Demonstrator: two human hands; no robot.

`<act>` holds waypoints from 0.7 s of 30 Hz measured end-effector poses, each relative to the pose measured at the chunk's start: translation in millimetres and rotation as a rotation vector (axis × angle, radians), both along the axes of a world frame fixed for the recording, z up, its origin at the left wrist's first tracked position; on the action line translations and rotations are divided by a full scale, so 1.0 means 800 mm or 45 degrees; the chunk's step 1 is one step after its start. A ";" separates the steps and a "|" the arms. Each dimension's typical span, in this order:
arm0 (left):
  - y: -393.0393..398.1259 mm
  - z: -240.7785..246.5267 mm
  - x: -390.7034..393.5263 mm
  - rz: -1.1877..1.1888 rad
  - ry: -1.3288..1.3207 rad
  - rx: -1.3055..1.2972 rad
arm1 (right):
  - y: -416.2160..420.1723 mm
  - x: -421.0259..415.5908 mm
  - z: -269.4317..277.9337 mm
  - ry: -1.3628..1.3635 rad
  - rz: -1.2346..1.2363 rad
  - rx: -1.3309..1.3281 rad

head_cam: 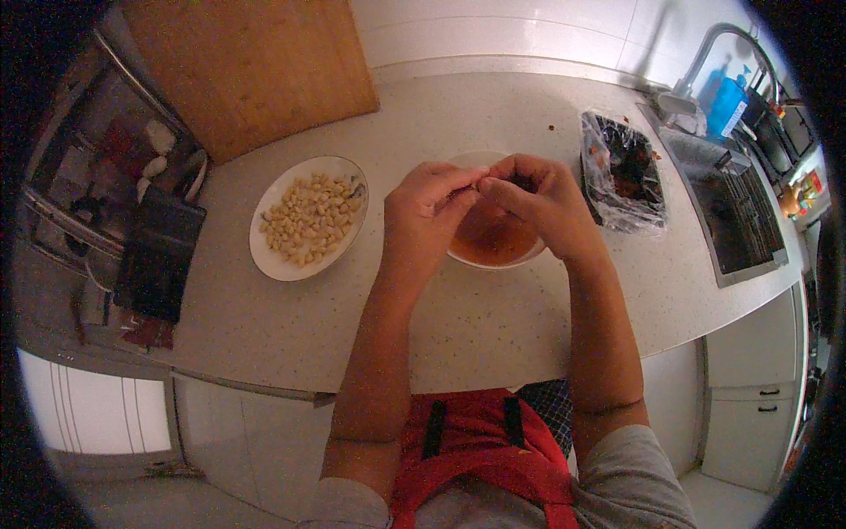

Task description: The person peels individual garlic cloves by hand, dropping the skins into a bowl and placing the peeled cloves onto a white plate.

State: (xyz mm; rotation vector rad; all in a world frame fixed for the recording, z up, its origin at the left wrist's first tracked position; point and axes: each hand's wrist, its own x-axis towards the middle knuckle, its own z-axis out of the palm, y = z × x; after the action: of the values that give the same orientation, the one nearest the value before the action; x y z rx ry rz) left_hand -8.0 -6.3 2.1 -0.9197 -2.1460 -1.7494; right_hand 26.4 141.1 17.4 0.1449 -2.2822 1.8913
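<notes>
My left hand (433,202) and my right hand (538,198) meet over a white bowl (486,266). Their fingertips pinch together at a small thing, mostly hidden between them; what it is cannot be told. Reddish-brown liquid (492,238) fills part of the bowl, and a darker lump seems to lie under the surface. To the left, an oval white plate (284,270) holds many pale, peeled nuts or beans (310,218). On the right sits a black plastic tray (624,165) with clear film crumpled around it and dark scraps inside.
A wooden board (258,66) leans at the back left. Beyond the tray are a sink (733,198), a faucet (704,59) and a blue pump bottle (727,106). A dark crumb (551,127) lies on the speckled counter (489,330). A cluttered rack (112,165) stands far left.
</notes>
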 end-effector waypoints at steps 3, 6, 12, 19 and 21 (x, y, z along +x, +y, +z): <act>0.000 0.003 0.002 -0.015 -0.014 -0.055 | 0.001 0.000 0.000 -0.012 -0.012 0.075; -0.001 0.003 0.001 -0.053 -0.039 -0.037 | 0.003 0.001 0.002 -0.045 -0.018 0.075; -0.001 -0.004 -0.004 -0.122 -0.101 0.061 | 0.007 -0.003 -0.006 -0.031 -0.007 -0.052; 0.003 0.000 0.002 -0.060 -0.131 0.138 | 0.003 -0.001 -0.001 -0.053 -0.012 -0.152; 0.005 -0.001 0.002 -0.013 -0.090 0.171 | 0.002 -0.001 -0.001 -0.038 -0.004 -0.148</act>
State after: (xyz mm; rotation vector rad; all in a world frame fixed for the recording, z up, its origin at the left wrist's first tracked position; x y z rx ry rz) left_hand -6.1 -2.0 1.1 -0.8480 -2.0394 -1.9311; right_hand 25.4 142.5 16.3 0.0980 -2.1824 2.0314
